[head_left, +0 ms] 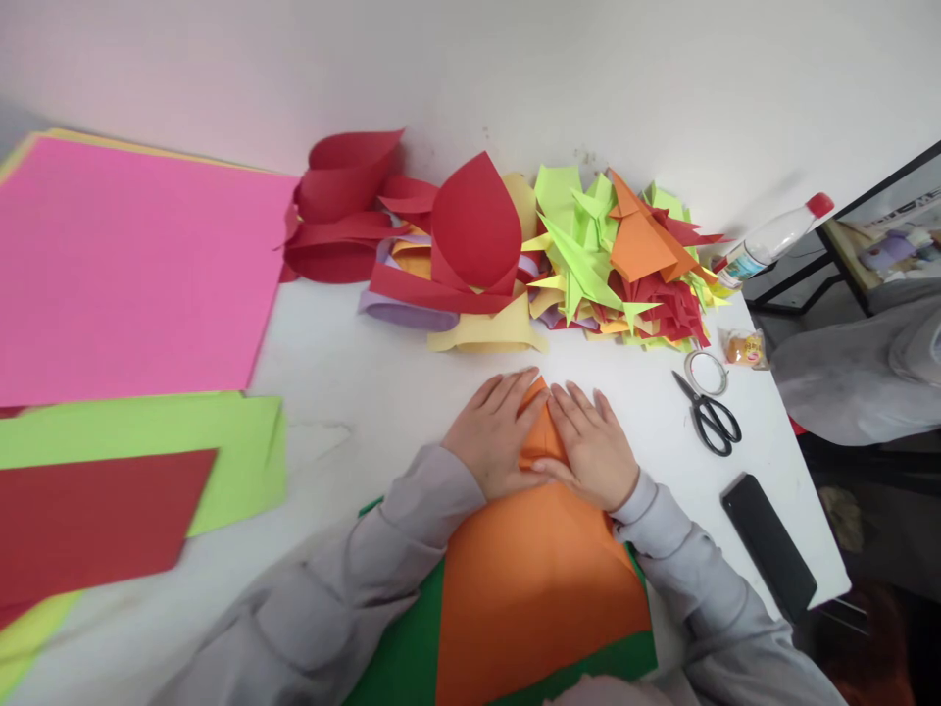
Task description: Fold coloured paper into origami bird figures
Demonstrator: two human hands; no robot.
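An orange paper sheet [529, 579] lies on a green sheet [404, 657] at the near edge of the white table [353, 392]. Its far tip is folded into a point. My left hand [491, 433] lies flat on the left side of that fold, fingers stretched out. My right hand [592, 446] lies flat on the right side, fingers out, thumb across the fold. Both hands press the orange paper down.
A heap of folded paper shapes [588, 260] in red, lime, yellow and orange sits at the back by the wall. Large pink [124, 265], lime [147, 431] and red [88, 520] sheets lie left. Scissors [710, 417], a tape roll [707, 371], a black phone [768, 544] and a bottle [779, 235] are right.
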